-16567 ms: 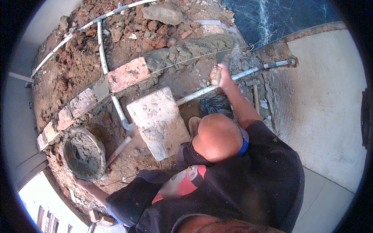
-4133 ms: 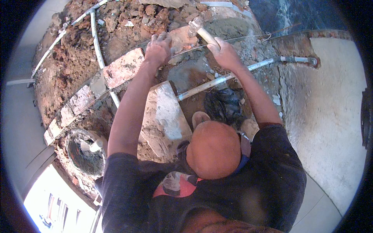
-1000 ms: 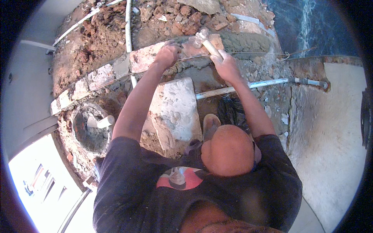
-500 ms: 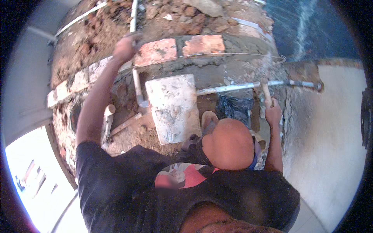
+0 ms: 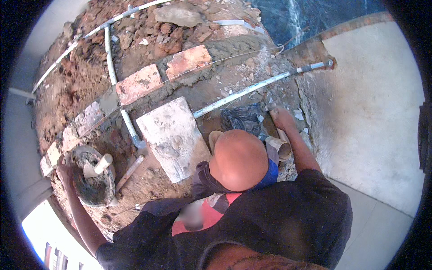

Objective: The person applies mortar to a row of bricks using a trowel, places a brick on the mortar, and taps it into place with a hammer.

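My left hand (image 5: 65, 173) is at the rim of the dark bucket (image 5: 78, 189), its fingers curled at the edge. Grey mortar and a trowel with a white handle (image 5: 103, 163) lie inside. My right hand (image 5: 282, 118) is low at the right, beside black plastic (image 5: 240, 119), its fingers closed; what they hold is unclear. Two reddish bricks (image 5: 188, 60) (image 5: 138, 84) sit along a mortar row under a taut string. A pale, mortar-spotted slab (image 5: 173, 137) lies between my bare bent knee (image 5: 236, 159) and that row.
White pipes (image 5: 238, 94) cross the dug soil, with rubble (image 5: 177, 18) and broken pieces beyond the bricks. Blue marbled flooring (image 5: 310, 18) is at the top right. A pale plastered surface (image 5: 373, 112) borders the right side, a grey wall (image 5: 24, 135) the left.
My left hand has left the bricks for the bucket at lower left. My right hand, earlier holding a hammer over the far brick, has dropped to the right. The view has turned.
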Demonstrator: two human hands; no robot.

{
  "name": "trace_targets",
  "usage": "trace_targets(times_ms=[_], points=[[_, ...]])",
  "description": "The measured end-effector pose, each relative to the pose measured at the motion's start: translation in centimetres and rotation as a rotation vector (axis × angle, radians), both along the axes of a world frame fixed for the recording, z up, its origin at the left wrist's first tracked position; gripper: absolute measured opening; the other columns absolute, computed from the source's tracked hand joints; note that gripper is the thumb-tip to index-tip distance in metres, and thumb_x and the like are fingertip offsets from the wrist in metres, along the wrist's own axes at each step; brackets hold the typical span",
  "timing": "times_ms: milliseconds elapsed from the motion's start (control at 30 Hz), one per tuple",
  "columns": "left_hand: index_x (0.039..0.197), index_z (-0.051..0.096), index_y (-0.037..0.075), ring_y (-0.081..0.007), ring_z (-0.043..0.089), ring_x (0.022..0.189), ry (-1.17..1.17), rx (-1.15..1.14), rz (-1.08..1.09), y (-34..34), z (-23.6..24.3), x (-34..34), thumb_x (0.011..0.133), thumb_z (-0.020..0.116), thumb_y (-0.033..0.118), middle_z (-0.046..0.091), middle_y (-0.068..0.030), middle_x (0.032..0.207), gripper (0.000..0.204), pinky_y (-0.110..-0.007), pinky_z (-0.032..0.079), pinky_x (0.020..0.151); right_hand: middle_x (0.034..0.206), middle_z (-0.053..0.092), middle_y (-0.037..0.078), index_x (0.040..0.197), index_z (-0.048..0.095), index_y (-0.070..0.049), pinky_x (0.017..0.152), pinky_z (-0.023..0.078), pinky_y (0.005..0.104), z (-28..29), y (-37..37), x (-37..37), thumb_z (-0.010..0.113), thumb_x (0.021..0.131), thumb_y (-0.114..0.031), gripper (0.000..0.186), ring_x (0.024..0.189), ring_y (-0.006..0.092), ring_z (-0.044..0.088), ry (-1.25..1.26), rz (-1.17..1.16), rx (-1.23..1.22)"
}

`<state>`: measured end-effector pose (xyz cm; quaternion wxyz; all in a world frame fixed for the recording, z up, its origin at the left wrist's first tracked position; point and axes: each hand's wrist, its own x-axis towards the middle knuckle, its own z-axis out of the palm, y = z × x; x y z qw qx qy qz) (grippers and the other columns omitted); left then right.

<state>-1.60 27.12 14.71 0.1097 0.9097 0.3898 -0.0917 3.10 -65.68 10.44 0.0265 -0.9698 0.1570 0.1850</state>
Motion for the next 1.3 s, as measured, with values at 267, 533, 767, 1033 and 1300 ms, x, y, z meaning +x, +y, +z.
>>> trace_targets(times_ms=[267,533,767,1033,1300], points=[[0.124,0.059,-0.001,-0.026,0.059,0.108,-0.43,-0.136,0.135,7.4,-7.7,-14.0,0.092,0.052,0.052,0.065,-0.0146,0.114,0.062,-0.037,0.044,0.095,0.098,0.068,0.018,0.115,0.061,-0.006,0.081,0.051,0.0433,8.1,23.0,10.4,0.063,0.085,-0.028,0.036,0.091,0.0354,0.065,-0.137,0.557,0.531],[0.123,0.061,0.001,-0.0199,0.061,0.092,-0.798,-0.618,0.532,2.0,-4.5,-15.1,0.093,0.043,0.059,0.066,-0.009,0.104,0.068,-0.035,0.049,0.083,0.097,0.065,0.016,0.124,0.053,-0.007,0.079,0.05,0.0439,16.2,47.4,9.1,0.062,0.087,-0.03,0.044,0.089,0.0331,0.064,-0.023,1.364,0.679],[0.107,0.068,0.002,-0.0144,0.058,0.075,-0.885,-0.696,0.576,-3.5,-0.1,-11.0,0.095,0.046,0.047,0.068,-0.0062,0.092,0.052,-0.03,0.047,0.071,0.118,0.056,0.027,0.112,0.055,-0.003,0.088,0.048,0.0533,11.0,60.4,3.2,0.056,0.089,-0.043,0.046,0.106,0.0433,0.059,-0.028,1.603,0.608],[0.104,0.066,-0.003,-0.0194,0.056,0.084,-0.876,-0.555,0.445,-6.2,1.9,-9.5,0.094,0.049,0.042,0.067,-0.0121,0.092,0.049,-0.033,0.044,0.082,0.102,0.065,0.024,0.097,0.063,0.001,0.08,0.054,0.0459,6.0,62.3,1.7,0.056,0.082,-0.013,0.021,0.097,0.0353,0.065,0.031,1.679,0.327],[0.096,0.065,-0.005,-0.0184,0.054,0.075,-0.959,-0.513,0.38,-8.1,3.1,-9.9,0.096,0.046,0.043,0.063,-0.0116,0.081,0.052,-0.035,0.044,0.075,0.082,0.067,0.021,0.093,0.065,-0.008,0.069,0.055,0.0483,16.3,60.8,5.3,0.059,0.078,-0.013,0.016,0.079,0.0364,0.069,-0.43,1.636,0.274]])
